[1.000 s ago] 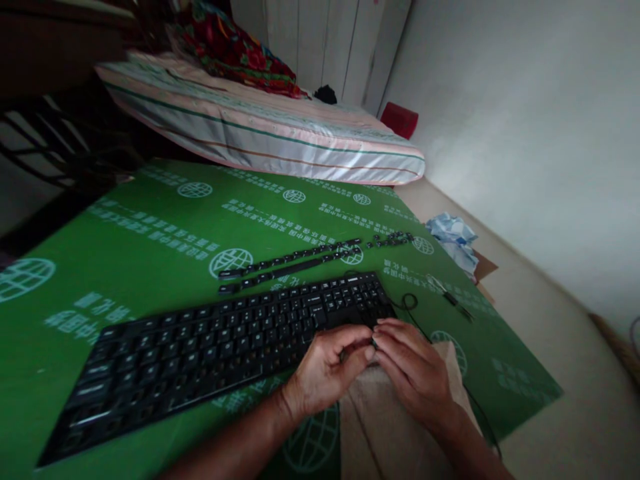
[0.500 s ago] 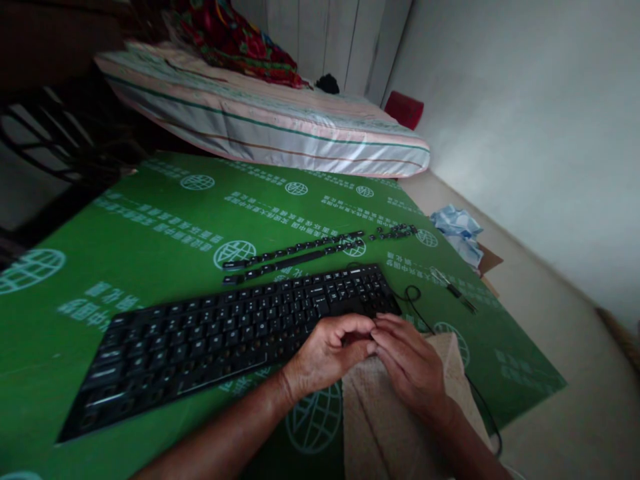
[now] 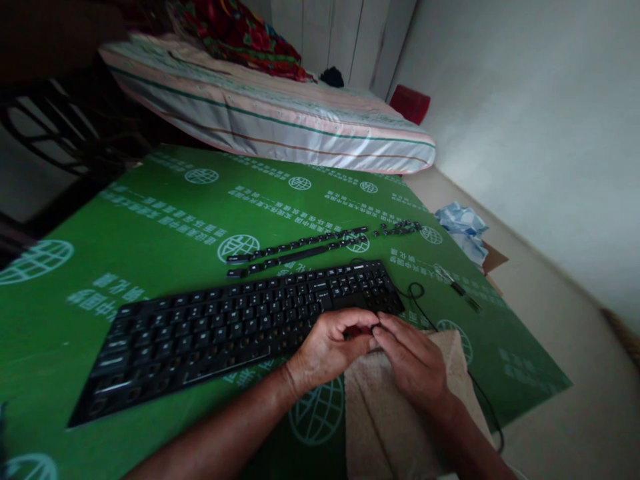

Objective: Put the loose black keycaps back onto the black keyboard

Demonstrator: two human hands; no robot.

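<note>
My left hand (image 3: 337, 343) and my right hand (image 3: 413, 357) meet over the near right edge of a black keyboard (image 3: 215, 327). Thumbs and fingertips of both are pinched together around a small black keycap (image 3: 375, 327), mostly hidden by the fingers. The keyboard lies at a slant, its nearest rows bare of caps and showing open sockets. Beyond it, loose keycaps (image 3: 310, 241) are lined up in two rows, a long space bar (image 3: 300, 256) among them. A small cluster of more keycaps (image 3: 400, 229) sits to their right. Beneath my right hand lies a beige cloth (image 3: 373, 413).
A green printed board (image 3: 165, 233) carries everything. The keyboard's cable (image 3: 423, 310) loops off to the right, near a thin tool with a dark handle (image 3: 457, 289). A striped mattress (image 3: 280, 130) borders the far side; crumpled blue-white cloth (image 3: 463, 227) lies beyond the right edge.
The view has shifted slightly, so the scene sits a little further right and higher. My hands stay together, with a bit more of the dark piece showing between the fingertips.
</note>
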